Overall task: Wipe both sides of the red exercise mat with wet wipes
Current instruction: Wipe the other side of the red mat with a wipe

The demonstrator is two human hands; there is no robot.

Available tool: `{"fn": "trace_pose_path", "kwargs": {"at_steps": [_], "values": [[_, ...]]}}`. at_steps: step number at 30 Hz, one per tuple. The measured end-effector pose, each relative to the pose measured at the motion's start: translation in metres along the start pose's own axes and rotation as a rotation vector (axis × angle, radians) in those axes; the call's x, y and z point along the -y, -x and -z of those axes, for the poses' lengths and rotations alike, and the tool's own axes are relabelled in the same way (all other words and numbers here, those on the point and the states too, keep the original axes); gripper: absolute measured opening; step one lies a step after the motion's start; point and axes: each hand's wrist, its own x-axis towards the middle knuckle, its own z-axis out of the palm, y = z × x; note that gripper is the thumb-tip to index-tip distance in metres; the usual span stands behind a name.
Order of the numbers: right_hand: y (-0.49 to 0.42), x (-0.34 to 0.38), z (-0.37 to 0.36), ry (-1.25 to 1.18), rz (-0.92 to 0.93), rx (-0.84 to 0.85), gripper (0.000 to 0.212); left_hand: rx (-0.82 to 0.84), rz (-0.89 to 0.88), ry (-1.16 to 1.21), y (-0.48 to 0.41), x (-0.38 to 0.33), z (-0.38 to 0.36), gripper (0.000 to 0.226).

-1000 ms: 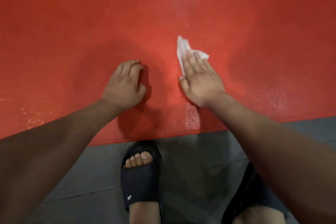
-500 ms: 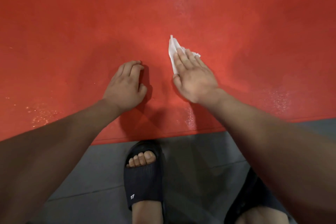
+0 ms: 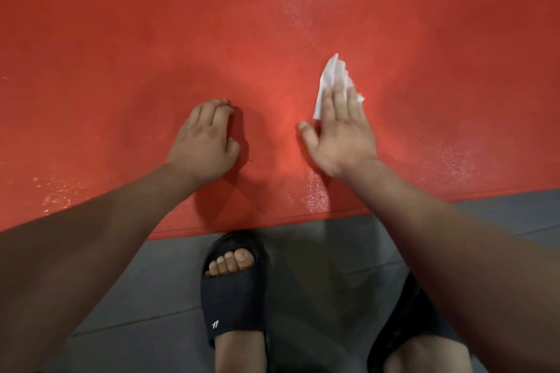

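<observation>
Dim, warm light: the red mat (image 3: 272, 24) glows brightest at centre and darkens toward the corners. Wet specks glint near its front edge. The left grip (image 3: 203, 142) throws a soft shadow rightward; the right grip (image 3: 341, 133) is motion-blurred at its edges, the forearms (image 3: 91, 251) dark

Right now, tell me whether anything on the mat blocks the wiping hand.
Nothing visible does. The right hand presses the wet wipe flat on the red exercise mat, with bare mat beyond it. Only the left hand rests on the mat, to the left and apart.
</observation>
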Motion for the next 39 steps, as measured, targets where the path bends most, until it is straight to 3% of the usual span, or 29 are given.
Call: {"fn": "trace_pose_path", "kwargs": {"at_steps": [5,9,11,13,15,17,21,24,28,31,36,39], "values": [[0.06,0.002,-0.012,0.04,0.323,0.091,0.082,0.013,0.011,-0.038,-0.001,-0.005,-0.001,0.06],[0.067,-0.021,0.006,-0.083,0.362,0.005,0.058,-0.011,-0.024,-0.047,-0.006,-0.02,-0.001,0.058],[0.065,-0.025,0.011,-0.165,0.26,-0.169,0.048,-0.007,-0.048,-0.015,-0.01,-0.036,-0.001,0.055],[0.057,-0.027,0.011,-0.251,0.006,-0.296,0.041,0.022,-0.04,0.034,-0.016,-0.056,-0.002,0.058],[0.049,-0.027,0.008,-0.257,-0.174,-0.242,0.04,0.096,-0.015,0.066,-0.023,-0.078,-0.006,0.067],[0.046,-0.025,0.003,-0.232,-0.176,-0.14,0.032,0.172,0.004,0.057,-0.029,-0.096,-0.011,0.066],[0.046,-0.018,0.005,-0.371,-0.152,-0.142,0.008,0.164,0.007,0.105,-0.035,-0.11,-0.019,0.032],[0.047,-0.017,0.008,-0.653,-0.117,-0.098,0.01,0.12,-0.002,0.32,-0.035,-0.111,-0.013,0.018],[0.045,-0.015,0.02,-1.285,-0.331,-0.048,0.013,0.04,0.282,0.709,-0.031,-0.103,-0.003,0.023],[0.046,-0.019,0.027,-1.56,-0.411,-0.05,0.013,-0.017,0.397,0.883,-0.026,-0.093,-0.001,0.012],[0.046,-0.011,0.035,-1.863,-0.525,0.03,0.004,0.015,0.395,0.903,-0.02,-0.09,-0.005,0.005],[0.047,-0.011,0.038,-1.898,-0.492,0.159,0.019,-0.005,0.402,0.865,-0.022,-0.092,-0.005,0.014]]}}
